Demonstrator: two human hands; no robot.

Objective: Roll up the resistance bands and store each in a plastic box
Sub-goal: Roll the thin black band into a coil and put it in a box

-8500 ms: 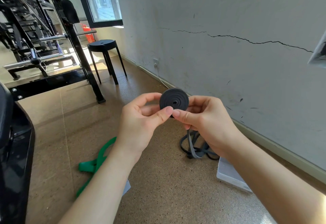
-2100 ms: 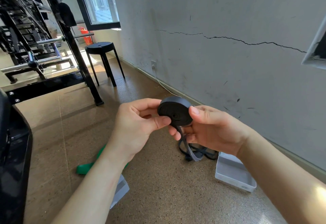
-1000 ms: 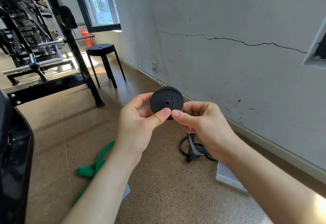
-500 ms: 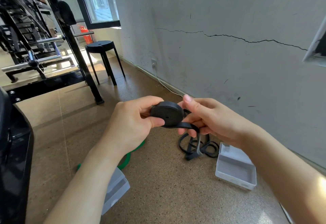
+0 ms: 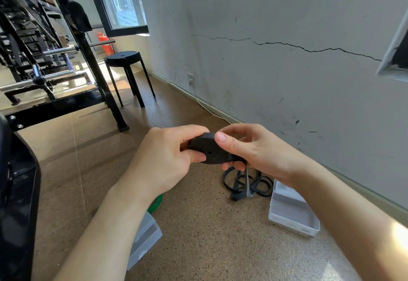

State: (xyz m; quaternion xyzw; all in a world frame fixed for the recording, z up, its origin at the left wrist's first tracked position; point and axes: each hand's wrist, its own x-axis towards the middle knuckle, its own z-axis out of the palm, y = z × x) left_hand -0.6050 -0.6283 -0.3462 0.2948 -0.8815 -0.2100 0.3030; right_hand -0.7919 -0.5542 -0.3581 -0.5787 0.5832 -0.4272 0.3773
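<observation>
A grey wall (image 5: 287, 86) fills the right side, with a long crack (image 5: 287, 46) running across it. The speckled brown floor (image 5: 198, 249) stretches from the wall to a black rack (image 5: 88, 70) at the left. A dark-framed window (image 5: 123, 0) sits in the far corner, and a black stool (image 5: 125, 59) stands below it between rack and wall.

Both forearms reach in from the bottom edge and meet mid-picture, above the floor. The left hand (image 5: 167, 159) has its grip curled round the left side of the roll (image 5: 209, 150), thumb pressed on the flat face near the centre hole. The right hand (image 5: 254, 148) pinches the roll's right side, thumb on top and fingers underneath.

The right box (image 5: 291, 214), clear plastic and open, lies on the floor near the wall, partly under the right forearm. The left box (image 5: 145, 236) lies on the floor beneath the left forearm, mostly hidden by it.

The roll is a tight black disc of wound band, held tilted, nearly flat. Its tail (image 5: 238, 183) drops from under the right hand to the floor and lies there in loose loops, just beside the right box.

A bit of green band (image 5: 155, 203) shows on the floor beside the left wrist, touching or nearly touching the left box.
</observation>
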